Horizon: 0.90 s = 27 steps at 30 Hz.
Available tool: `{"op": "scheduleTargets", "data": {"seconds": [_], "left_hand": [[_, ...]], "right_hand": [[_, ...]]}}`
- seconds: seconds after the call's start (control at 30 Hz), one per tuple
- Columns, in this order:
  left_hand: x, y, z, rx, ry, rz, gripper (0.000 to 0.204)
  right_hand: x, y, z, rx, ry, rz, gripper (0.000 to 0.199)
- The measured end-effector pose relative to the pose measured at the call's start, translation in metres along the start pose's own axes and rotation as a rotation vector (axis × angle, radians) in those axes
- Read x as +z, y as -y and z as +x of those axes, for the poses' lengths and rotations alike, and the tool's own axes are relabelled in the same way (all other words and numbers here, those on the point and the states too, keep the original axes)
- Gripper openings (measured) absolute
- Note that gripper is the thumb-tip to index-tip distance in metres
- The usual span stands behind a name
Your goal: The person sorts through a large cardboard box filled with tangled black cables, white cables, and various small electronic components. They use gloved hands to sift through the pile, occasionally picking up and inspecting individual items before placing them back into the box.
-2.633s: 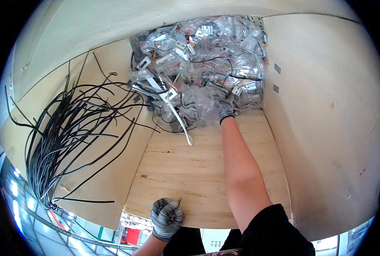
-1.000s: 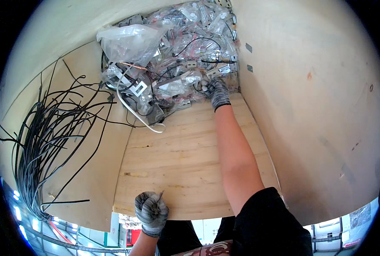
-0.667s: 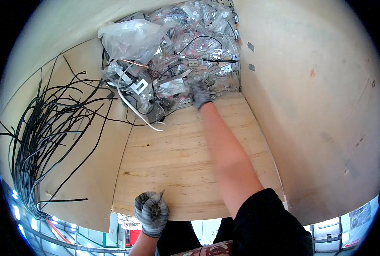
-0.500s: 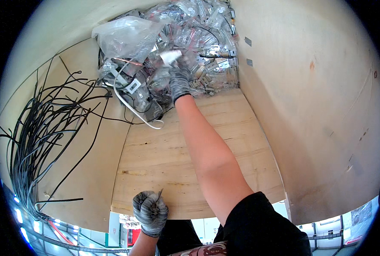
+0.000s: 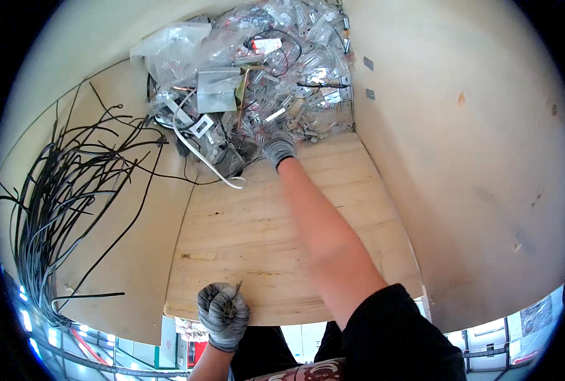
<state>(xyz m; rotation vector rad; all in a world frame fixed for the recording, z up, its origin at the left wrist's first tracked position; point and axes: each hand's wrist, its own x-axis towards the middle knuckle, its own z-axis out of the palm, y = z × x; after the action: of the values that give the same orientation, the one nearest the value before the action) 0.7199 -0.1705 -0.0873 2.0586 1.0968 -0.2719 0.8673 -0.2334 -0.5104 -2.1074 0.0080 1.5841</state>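
My right hand (image 5: 278,149), in a grey knit glove, reaches to the near edge of a heap of small metal parts in clear plastic bags (image 5: 295,95). Its fingers are blurred against the bags, so I cannot see whether they hold anything. Just beyond it, on the heap, are a grey metal plate (image 5: 217,90) and a thin copper-coloured rod (image 5: 242,95). My left hand (image 5: 224,316), gloved alike, is closed in a fist at the front edge of the wooden board (image 5: 250,235). A thin grey wisp sticks up from it; what the fist holds, if anything, is hidden.
A bundle of black cables (image 5: 41,235) hangs along the left wooden wall (image 5: 120,254). One white cable (image 5: 200,152) curls from the heap onto the board. Crumpled clear plastic sheeting (image 5: 174,51) covers the heap's far left. A tall wooden wall (image 5: 447,159) stands on the right.
My right hand has drawn back toward me from the heap's middle to its near edge. The plate and copper-coloured rod now show, and the plastic sheeting has shifted left. My left hand stays put.
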Motion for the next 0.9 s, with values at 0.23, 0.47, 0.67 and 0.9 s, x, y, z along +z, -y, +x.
{"op": "scheduleTargets", "data": {"seconds": [0.23, 0.47, 0.67, 0.9], "left_hand": [[-0.003, 0.003, -0.002, -0.019, -0.036, 0.011, 0.026], [-0.003, 0.004, -0.006, -0.062, -0.069, -0.062, 0.027], [-0.003, 0.000, 0.003, 0.000, -0.040, -0.060, 0.027], [-0.009, 0.002, -0.003, -0.043, 0.028, -0.044, 0.027]], "right_hand": [[-0.083, 0.015, 0.020, -0.240, 0.033, -0.492, 0.048], [-0.146, 0.007, -0.017, -0.153, -0.566, 0.070, 0.030], [-0.061, -0.095, 0.010, -0.318, 0.063, -0.921, 0.044], [-0.094, -0.007, -0.003, -0.273, -0.236, -0.388, 0.041]]}}
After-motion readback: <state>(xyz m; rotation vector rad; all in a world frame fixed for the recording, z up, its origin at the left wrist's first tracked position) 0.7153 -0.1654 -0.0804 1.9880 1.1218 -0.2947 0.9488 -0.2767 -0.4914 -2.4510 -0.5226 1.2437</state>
